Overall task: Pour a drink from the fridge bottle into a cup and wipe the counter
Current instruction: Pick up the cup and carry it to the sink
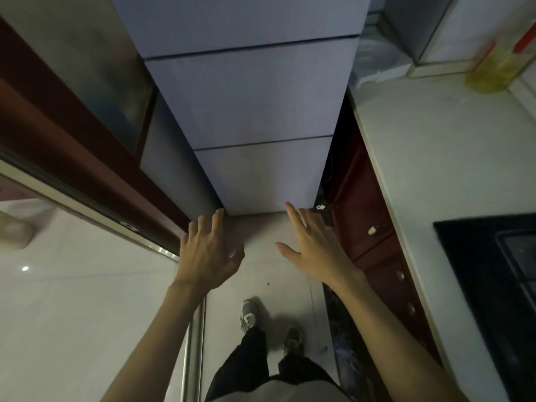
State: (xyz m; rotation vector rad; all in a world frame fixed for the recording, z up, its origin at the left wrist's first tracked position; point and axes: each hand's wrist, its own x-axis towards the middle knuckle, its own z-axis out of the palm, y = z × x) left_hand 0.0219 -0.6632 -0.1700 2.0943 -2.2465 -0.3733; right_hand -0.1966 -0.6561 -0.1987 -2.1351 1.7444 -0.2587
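Observation:
A tall pale blue-grey fridge (pixel 249 97) stands straight ahead with all its door panels closed. My left hand (pixel 207 253) is raised in front of its lower left corner, fingers loosely bent and holding nothing. My right hand (pixel 313 245) reaches toward the lower right corner with fingers stretched out, also holding nothing. Whether either hand touches the fridge I cannot tell. The white counter (pixel 441 158) runs along the right side. No drink bottle or cup is visible.
A yellowish oil bottle (pixel 493 71) stands at the counter's far end. A black hob (pixel 499 274) sits in the counter near me. Dark red cabinet fronts (pixel 368 227) run below the counter. A dark red door frame (pixel 58 134) is on the left. My feet stand on the pale floor.

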